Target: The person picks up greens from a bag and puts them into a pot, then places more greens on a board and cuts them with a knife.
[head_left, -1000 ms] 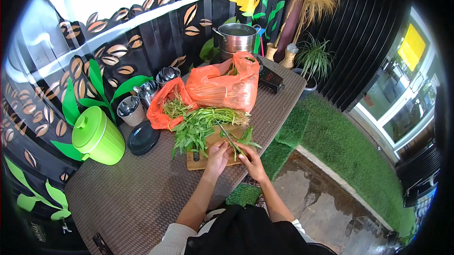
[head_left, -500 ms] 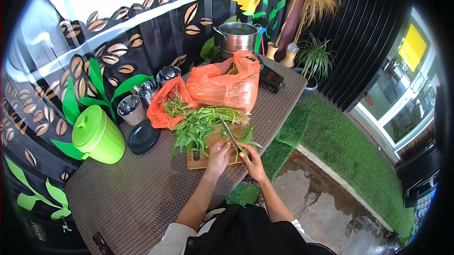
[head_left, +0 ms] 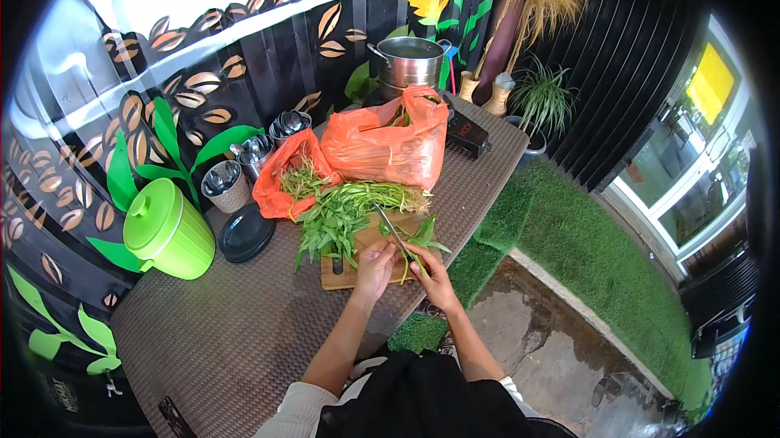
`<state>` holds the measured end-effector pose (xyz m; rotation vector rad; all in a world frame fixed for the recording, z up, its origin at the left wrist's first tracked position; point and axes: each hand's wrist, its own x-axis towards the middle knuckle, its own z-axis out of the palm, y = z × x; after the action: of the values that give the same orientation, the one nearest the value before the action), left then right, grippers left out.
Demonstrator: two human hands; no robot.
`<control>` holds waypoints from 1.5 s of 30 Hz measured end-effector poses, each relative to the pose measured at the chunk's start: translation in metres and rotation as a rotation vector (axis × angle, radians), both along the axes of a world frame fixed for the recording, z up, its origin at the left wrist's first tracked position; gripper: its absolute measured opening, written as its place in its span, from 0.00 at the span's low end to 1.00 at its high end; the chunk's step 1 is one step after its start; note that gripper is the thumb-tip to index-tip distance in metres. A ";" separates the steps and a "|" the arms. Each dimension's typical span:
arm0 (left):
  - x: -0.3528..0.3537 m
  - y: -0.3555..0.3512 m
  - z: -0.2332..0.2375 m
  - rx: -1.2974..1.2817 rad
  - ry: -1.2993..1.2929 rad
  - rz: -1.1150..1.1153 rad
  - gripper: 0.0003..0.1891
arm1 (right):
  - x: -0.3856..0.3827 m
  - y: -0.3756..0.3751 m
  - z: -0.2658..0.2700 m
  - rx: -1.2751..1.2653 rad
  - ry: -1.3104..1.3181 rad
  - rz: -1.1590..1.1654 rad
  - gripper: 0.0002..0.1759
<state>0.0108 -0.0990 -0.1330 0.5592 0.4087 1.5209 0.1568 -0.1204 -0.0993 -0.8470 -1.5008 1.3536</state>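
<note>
My right hand [head_left: 433,277] is closed around the handle of a knife [head_left: 390,227], whose blade points away over a wooden cutting board [head_left: 340,279]. Close beside it, my left hand [head_left: 375,270] pinches a green stem [head_left: 405,270] near the base of the blade. Some cut leafy pieces [head_left: 424,233] lie on the board under the knife. A large bunch of leafy greens [head_left: 333,231] rests across the far side of the board, its stems and roots to the right. The knife handle is mostly hidden by my fingers.
Behind the greens stand a small orange bag [head_left: 280,194] of trimmings and a larger orange bag [head_left: 382,149]. A steel pot [head_left: 409,68] and a black cooker [head_left: 469,136] are farther back. Cutlery cups [head_left: 226,186], black plates [head_left: 246,235] and a green lidded bucket [head_left: 169,231] sit left.
Both hands stay over the board with only a slight shift of the fingers and knife. The greens and bags have not visibly moved.
</note>
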 end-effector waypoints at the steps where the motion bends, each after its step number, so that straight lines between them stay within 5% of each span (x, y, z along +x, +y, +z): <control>1: -0.001 0.000 -0.001 -0.003 0.017 0.008 0.06 | 0.000 0.000 0.001 -0.019 0.007 0.013 0.20; 18: -0.010 0.003 -0.006 0.004 0.206 -0.031 0.08 | -0.001 0.002 -0.001 -0.058 -0.019 -0.026 0.17; 26: -0.013 0.000 -0.004 -0.112 0.183 -0.100 0.11 | -0.005 0.012 -0.021 0.215 -0.273 -0.193 0.18; 33: -0.013 0.003 -0.006 -0.134 0.185 -0.124 0.13 | -0.009 0.010 -0.014 0.120 -0.160 -0.170 0.17; 39: -0.021 0.003 -0.007 -0.189 0.307 -0.058 0.13 | -0.008 0.016 -0.016 -0.166 0.071 -0.189 0.16; 43: -0.035 0.012 -0.031 -0.245 0.573 0.219 0.14 | -0.009 0.022 -0.015 -0.535 0.176 -0.155 0.15; 45: -0.042 0.012 -0.043 -0.216 0.650 0.299 0.15 | -0.011 0.027 -0.023 -0.896 0.208 0.078 0.18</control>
<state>-0.0311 -0.0874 -0.1757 0.8435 1.1866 1.5236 0.1463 -0.0929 -0.1228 -1.1337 -0.7287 2.1399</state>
